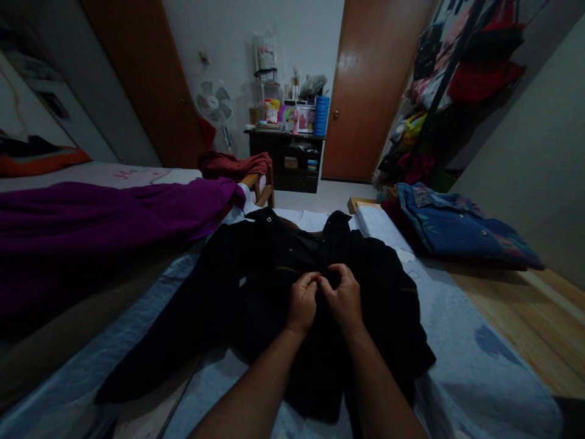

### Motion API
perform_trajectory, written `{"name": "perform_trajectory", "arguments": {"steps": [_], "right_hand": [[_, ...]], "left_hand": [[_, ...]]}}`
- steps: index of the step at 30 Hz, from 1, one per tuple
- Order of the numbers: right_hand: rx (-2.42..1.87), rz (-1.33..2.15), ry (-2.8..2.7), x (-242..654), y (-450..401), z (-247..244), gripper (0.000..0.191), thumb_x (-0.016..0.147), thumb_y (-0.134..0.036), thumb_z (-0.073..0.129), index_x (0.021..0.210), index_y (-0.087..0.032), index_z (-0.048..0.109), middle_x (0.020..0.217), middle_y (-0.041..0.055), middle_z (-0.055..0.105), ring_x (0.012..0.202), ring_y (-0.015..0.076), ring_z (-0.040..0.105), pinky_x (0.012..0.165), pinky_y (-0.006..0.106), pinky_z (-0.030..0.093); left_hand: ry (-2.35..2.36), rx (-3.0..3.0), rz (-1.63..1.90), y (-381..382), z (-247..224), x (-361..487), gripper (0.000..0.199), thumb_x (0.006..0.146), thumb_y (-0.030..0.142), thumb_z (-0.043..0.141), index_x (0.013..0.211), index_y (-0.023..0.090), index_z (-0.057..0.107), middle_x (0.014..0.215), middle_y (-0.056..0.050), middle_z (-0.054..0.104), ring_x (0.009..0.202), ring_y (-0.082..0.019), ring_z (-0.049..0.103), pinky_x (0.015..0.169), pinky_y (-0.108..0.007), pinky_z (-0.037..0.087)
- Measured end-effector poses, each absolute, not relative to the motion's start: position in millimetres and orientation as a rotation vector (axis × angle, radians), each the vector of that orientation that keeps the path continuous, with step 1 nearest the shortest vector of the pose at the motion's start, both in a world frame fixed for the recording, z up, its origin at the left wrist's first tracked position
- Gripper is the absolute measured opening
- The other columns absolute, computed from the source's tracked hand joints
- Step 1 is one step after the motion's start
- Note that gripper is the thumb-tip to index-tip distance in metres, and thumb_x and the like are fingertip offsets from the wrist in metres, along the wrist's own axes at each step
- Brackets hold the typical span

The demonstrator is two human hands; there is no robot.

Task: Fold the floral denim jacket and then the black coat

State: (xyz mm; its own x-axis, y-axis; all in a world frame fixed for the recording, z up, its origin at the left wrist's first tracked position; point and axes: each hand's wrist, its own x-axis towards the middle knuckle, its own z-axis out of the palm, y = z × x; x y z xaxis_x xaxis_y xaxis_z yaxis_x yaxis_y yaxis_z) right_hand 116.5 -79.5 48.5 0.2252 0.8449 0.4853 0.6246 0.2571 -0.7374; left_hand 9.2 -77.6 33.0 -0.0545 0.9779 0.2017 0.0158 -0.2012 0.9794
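Observation:
A black jacket (pixel 260 305) with a collar and small shiny snaps lies spread out, front up, on a light blue patterned sheet (pixel 457 341). One sleeve stretches toward the lower left, the other bends down on the right. Over the middle of its front opening, my left hand (pixel 303 302) and my right hand (pixel 343 299) meet with fingertips almost touching. Both hands pinch the jacket's front edge just below the collar. The exact bit of cloth or fastener between the fingers is too dark to make out.
To the left lies a purple cloth (pixel 114 210). Folded blue denim clothing (pixel 457 222) rests on a wooden surface (pixel 525 317) at the right. Farther back stand a dark cabinet (pixel 283 158), a white fan (pixel 214 103) and a wooden door (pixel 361 91). Clothes and bags hang at the upper right.

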Motion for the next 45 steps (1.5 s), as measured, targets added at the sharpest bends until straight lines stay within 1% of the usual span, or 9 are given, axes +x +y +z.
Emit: {"name": "perform_trajectory", "arguments": {"steps": [3,7,14,21,26,30,34,40,45], "right_hand": [[-1.461,0.236,-1.494,116.2,-78.8,46.1,0.020,0.075,-0.023,0.057,0.094,-0.018,0.060,0.091,0.0072,0.064,0.086,0.0222,0.061,0.079,0.035,0.048],[-1.480,0.192,-1.492,115.5,-79.8,45.9,0.022,0.073,-0.019,0.054,0.093,-0.019,0.061,0.090,0.0068,0.064,0.084,0.0218,0.062,0.078,0.034,0.048],[-1.492,0.181,-1.504,116.0,-80.5,48.5,0.015,0.078,-0.024,0.054,0.090,-0.019,0.062,0.087,0.0065,0.064,0.082,0.0216,0.061,0.077,0.034,0.048],[-1.457,0.258,-1.490,118.1,-80.0,48.7,0.014,0.078,-0.027,0.059,0.089,-0.020,0.061,0.088,0.0060,0.065,0.083,0.0214,0.062,0.077,0.033,0.048],[-1.461,0.258,-1.498,117.9,-81.5,48.9,0.013,0.078,-0.023,0.054,0.090,-0.020,0.059,0.087,0.0049,0.064,0.082,0.0203,0.061,0.076,0.032,0.048],[-1.464,0.276,-1.443,115.9,-82.2,49.0,0.024,0.078,-0.023,0.052,0.102,-0.020,0.055,0.092,0.0057,0.064,0.083,0.0210,0.062,0.077,0.034,0.049],[-1.400,0.257,-1.437,114.7,-82.5,48.0,0.031,0.079,-0.020,0.051,0.110,-0.020,0.051,0.101,0.0079,0.063,0.092,0.0219,0.061,0.083,0.036,0.048],[-1.390,0.283,-1.425,113.1,-83.0,48.2,0.030,0.079,-0.020,0.050,0.109,-0.021,0.050,0.100,0.0081,0.062,0.093,0.0222,0.061,0.085,0.037,0.048],[-1.402,0.317,-1.429,112.8,-83.3,49.6,0.028,0.079,-0.021,0.050,0.107,-0.020,0.051,0.098,0.0082,0.063,0.090,0.0223,0.062,0.083,0.037,0.049]], "left_hand": [[1.132,1.282,1.349,-76.4,32.1,9.9,0.025,0.079,0.017,0.047,0.088,0.014,0.069,0.086,-0.005,0.071,0.082,-0.018,0.065,0.077,-0.029,0.049],[1.135,1.362,1.357,-79.9,36.0,12.4,0.020,0.080,0.017,0.047,0.086,0.016,0.067,0.085,-0.004,0.070,0.082,-0.017,0.063,0.078,-0.028,0.048],[1.180,1.482,1.352,-82.0,38.6,12.6,0.020,0.081,0.016,0.045,0.086,0.017,0.064,0.087,-0.004,0.067,0.084,-0.017,0.061,0.080,-0.028,0.046],[1.159,1.416,1.331,-79.7,36.9,10.8,0.019,0.082,0.017,0.044,0.081,0.016,0.063,0.075,-0.001,0.064,0.071,-0.015,0.058,0.069,-0.025,0.045],[1.183,1.397,1.372,-80.9,36.2,13.3,0.018,0.083,0.017,0.047,0.088,0.017,0.064,0.084,-0.003,0.068,0.080,-0.016,0.062,0.075,-0.025,0.047],[1.209,1.417,1.421,-81.7,35.6,14.2,0.018,0.083,0.016,0.048,0.094,0.017,0.063,0.090,-0.005,0.068,0.086,-0.017,0.063,0.081,-0.028,0.047],[1.246,1.495,1.491,-82.6,37.1,14.4,0.020,0.081,0.011,0.047,0.094,0.018,0.061,0.092,-0.005,0.065,0.090,-0.017,0.061,0.084,-0.030,0.047],[1.287,1.573,1.530,-85.0,39.9,14.3,0.023,0.080,0.008,0.047,0.096,0.018,0.060,0.096,-0.005,0.060,0.089,-0.017,0.058,0.081,-0.030,0.047],[1.270,1.552,1.556,-85.4,38.2,14.3,0.023,0.081,0.010,0.048,0.100,0.018,0.059,0.098,-0.006,0.061,0.091,-0.018,0.059,0.083,-0.031,0.047]]}}
